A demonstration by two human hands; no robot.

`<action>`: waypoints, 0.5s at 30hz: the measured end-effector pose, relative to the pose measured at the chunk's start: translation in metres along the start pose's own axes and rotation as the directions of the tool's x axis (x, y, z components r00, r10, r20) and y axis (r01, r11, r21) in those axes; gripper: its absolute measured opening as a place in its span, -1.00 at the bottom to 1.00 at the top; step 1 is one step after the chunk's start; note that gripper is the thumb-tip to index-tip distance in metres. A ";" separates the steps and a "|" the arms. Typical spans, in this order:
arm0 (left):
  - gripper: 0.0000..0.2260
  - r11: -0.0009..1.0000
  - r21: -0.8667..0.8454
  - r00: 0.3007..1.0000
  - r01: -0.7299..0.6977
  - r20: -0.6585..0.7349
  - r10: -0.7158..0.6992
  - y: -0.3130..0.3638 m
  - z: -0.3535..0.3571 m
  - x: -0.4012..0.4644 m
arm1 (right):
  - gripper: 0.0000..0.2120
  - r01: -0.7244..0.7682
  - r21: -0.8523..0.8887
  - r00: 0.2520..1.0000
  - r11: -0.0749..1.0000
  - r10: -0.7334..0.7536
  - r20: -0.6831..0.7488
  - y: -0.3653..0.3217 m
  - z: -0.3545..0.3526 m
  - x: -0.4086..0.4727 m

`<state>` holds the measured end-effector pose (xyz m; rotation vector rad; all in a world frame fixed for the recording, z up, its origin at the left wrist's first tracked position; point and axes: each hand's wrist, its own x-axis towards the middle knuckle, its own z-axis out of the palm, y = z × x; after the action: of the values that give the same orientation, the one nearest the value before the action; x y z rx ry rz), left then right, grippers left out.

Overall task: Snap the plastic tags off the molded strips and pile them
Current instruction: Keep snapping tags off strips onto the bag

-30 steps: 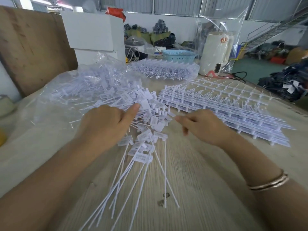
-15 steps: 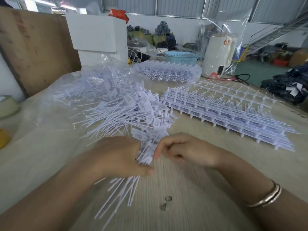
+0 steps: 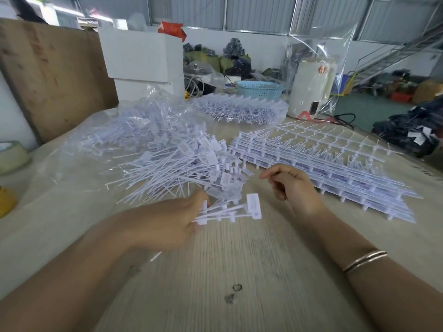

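Tags [image 3: 227, 212], a small bundle of them, are sitting in the left hand [image 3: 165, 224], whose grip is curling round their thin tails while the flat heads are sticking out to the right. Just beyond that hand the loose pile [image 3: 172, 164] is lying on the desk [image 3: 239, 271], spilling from a clear plastic bag [image 3: 119, 135]. Half a second ago both hands were meeting at the bundle; now the right hand [image 3: 292, 185] is hovering apart, right of the pile, fingers loosely curled and holding nothing. Beyond it the stacked molded strips [image 3: 323, 164] are resting.
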<state>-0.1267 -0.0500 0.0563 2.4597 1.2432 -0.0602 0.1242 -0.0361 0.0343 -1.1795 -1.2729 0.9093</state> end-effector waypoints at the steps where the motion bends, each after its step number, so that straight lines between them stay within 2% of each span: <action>1: -0.77 0.998 -0.058 1.000 -0.017 0.006 0.017 0.000 -0.004 0.000 | -0.62 -0.003 -0.001 1.000 1.000 0.003 -0.008 0.001 -0.001 0.000; 3: -0.63 0.984 -0.169 0.998 -0.048 -0.053 0.039 -0.002 -0.014 0.002 | -0.63 -0.019 -0.011 1.000 1.000 0.019 -0.011 0.001 -0.002 0.001; 5: -0.49 0.960 -0.254 0.975 -0.115 -0.214 0.060 -0.009 -0.029 0.009 | -0.63 -0.032 -0.046 0.999 0.998 0.032 0.004 0.001 -0.003 0.001; 8: -0.42 0.948 -0.226 0.875 -0.226 -0.474 0.095 -0.021 -0.064 0.021 | -0.63 -0.042 -0.093 0.999 0.995 0.044 0.023 0.002 -0.002 0.002; 10: -0.40 0.953 -0.174 0.818 -0.250 -0.564 0.111 -0.031 -0.085 0.034 | -0.63 -0.045 -0.103 0.999 0.994 0.047 0.023 0.003 0.000 0.003; 12: -0.35 0.970 -0.142 0.822 -0.197 -0.564 0.084 -0.043 -0.096 0.052 | -0.62 -0.049 -0.120 0.998 0.992 0.053 0.032 0.003 0.001 0.003; 15: -0.30 0.997 -0.065 0.896 0.041 -0.439 -0.065 -0.059 -0.091 0.081 | -0.62 -0.052 -0.135 0.995 0.989 0.063 0.079 0.004 0.002 0.000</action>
<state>-0.1360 0.0757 0.1056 2.4707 1.4659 0.5417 0.1222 -0.0347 0.0307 -1.2999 -1.3903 0.9362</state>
